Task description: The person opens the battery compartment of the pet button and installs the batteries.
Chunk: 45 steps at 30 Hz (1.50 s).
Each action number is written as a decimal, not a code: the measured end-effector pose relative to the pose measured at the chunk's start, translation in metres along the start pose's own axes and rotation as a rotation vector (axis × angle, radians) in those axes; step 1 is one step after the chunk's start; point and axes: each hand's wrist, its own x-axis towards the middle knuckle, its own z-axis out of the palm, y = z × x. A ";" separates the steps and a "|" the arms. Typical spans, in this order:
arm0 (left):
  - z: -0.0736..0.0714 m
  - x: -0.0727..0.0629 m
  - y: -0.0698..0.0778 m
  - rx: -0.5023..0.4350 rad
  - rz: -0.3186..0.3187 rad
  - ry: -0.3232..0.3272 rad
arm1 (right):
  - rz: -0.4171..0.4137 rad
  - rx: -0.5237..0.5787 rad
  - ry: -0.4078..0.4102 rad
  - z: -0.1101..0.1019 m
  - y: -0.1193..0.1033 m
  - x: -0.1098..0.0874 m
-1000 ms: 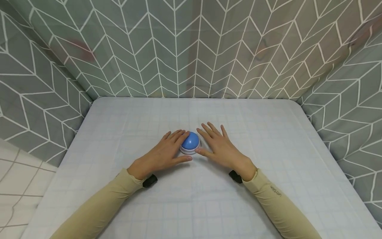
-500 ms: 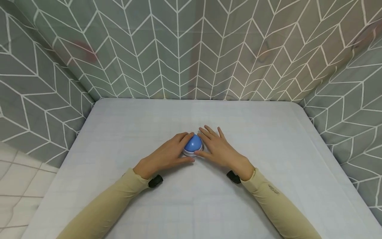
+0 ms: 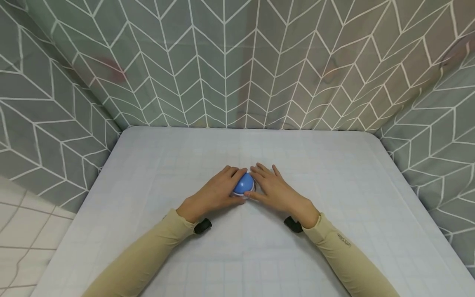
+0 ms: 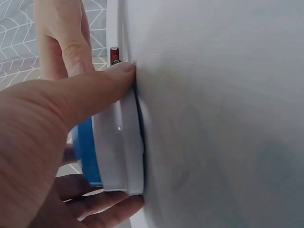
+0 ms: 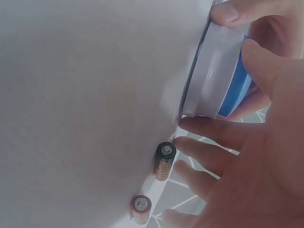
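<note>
A push button with a blue dome [image 3: 243,184] and a round white base [image 4: 116,152] sits on the white-covered table. My left hand [image 3: 211,193] grips it from the left, its thumb along the near side of the base and its fingers round the far side. From the right, my right hand [image 3: 280,193] touches it. That thumb lies against the dome's edge, while the long fingers stretch out spread past the base. Near those fingertips in the right wrist view stand a dark battery [image 5: 165,161] and a reddish one [image 5: 141,209], which my right hand hides in the head view.
The table [image 3: 178,144] has a pale grid-lined cover and rounded far corners. Grey curtains [image 3: 237,62] with a white chevron pattern enclose its back and sides. White floor tiles [image 3: 26,231] show at the left.
My left hand has come in to the right and its fingers and thumb have closed round the button. The right hand has drawn slightly nearer the button. The head view has shifted a little.
</note>
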 end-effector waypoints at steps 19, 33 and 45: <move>-0.003 0.005 -0.009 -0.344 -0.180 0.038 | -0.051 0.053 0.045 -0.006 0.000 -0.003; -0.007 0.007 -0.017 -0.510 -0.208 0.019 | -0.087 0.103 0.093 -0.011 -0.003 -0.006; -0.007 0.010 -0.014 -0.562 -0.239 0.018 | -0.118 0.114 0.101 -0.015 -0.002 -0.013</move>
